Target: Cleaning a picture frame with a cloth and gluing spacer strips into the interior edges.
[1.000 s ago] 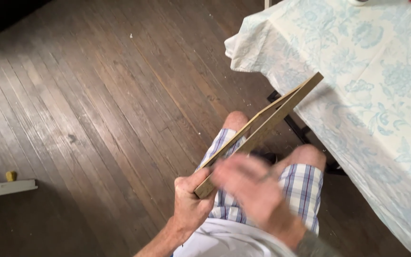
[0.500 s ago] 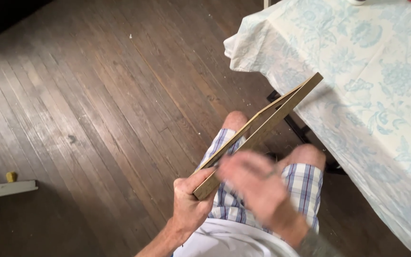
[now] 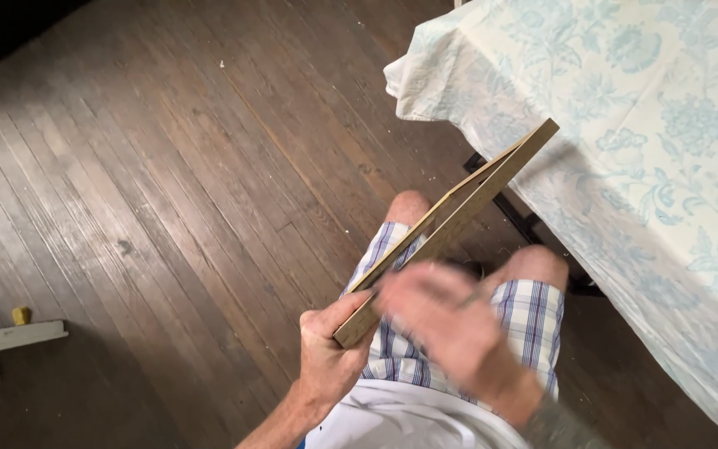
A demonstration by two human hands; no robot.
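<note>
Wooden frame (image 3: 459, 212): long axis runs 7 to 1 o'clock, lower corner clamped in left hand (image 3: 331, 353); blurred right hand (image 3: 450, 328) overlaps it, finger state unreadable.

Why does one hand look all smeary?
In the head view, the right hand is smeared by motion blur beside the wooden board; the left hand gripping that board looks sharp, and so do the floor planks and flowered tablecloth.
</note>
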